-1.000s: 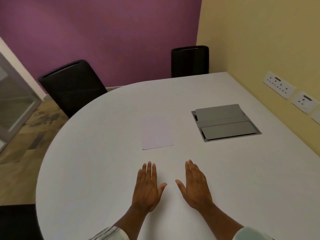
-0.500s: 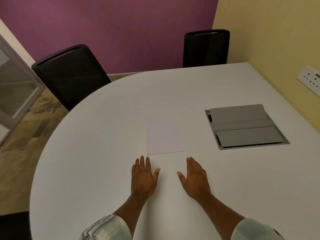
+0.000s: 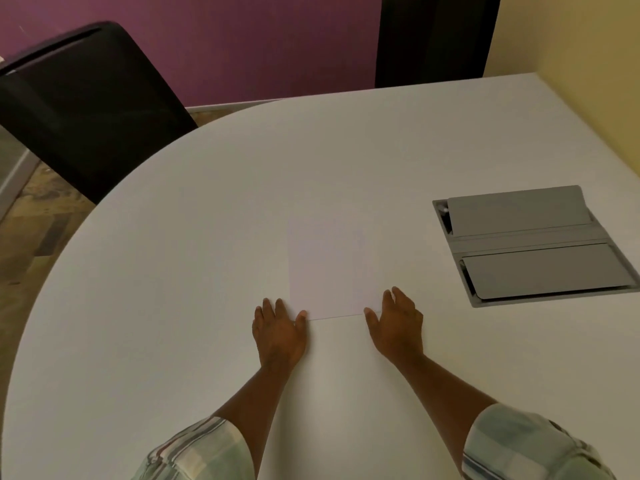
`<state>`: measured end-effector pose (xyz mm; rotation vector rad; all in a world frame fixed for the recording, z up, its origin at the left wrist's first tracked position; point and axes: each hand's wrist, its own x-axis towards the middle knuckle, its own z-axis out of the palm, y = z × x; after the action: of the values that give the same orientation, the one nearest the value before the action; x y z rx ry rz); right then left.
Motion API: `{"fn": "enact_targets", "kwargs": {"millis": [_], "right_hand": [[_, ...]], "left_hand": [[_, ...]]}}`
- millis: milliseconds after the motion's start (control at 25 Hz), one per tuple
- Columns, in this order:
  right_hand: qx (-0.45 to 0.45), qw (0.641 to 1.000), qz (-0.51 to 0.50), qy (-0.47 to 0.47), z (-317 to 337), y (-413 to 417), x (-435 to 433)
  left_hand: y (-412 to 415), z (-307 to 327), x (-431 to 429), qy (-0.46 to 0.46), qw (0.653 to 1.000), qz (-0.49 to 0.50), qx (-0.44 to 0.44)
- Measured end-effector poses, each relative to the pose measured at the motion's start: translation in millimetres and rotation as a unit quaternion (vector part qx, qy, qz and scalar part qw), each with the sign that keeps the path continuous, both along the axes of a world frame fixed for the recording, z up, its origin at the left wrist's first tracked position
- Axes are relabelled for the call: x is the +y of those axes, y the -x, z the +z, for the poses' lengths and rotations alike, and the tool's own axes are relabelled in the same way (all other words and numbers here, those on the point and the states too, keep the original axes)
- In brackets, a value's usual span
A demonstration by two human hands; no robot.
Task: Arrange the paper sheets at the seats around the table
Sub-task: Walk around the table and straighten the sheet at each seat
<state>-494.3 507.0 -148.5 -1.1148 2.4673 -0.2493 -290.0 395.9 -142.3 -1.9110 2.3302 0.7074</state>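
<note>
Plaid rolled sleeves frame two bare forearms reaching over the smooth white rounded table. Left hand and right hand lie palm-down, fingers spread and relaxed, gripping nothing; each thumb tip touches a near corner of the flat white rectangular paper sheet, which rests at the table's centre. Half a second earlier both hands lay short of the sheet's near edge. Right of the sheet, apart from it, a grey metal hinged cable box sits recessed in the tabletop. Beyond the far rim stand two black padded chairs, one left, one right, before a purple wall.
</note>
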Motion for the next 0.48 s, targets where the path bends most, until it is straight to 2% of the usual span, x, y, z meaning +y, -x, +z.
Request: {"fn": "enact_targets", "kwargs": {"millis": [200, 480], "right_hand": [[0.044, 0.999, 0.012, -0.03, -10, -2, -17], [0.037, 0.999, -0.007, -0.021, -12, -4, -18]], "left_hand": [[13, -9, 0, -0.018, 0.998, 0.055, 0.035], [20, -6, -3, -0.038, 0.99, 0.104, 0.085]]}}
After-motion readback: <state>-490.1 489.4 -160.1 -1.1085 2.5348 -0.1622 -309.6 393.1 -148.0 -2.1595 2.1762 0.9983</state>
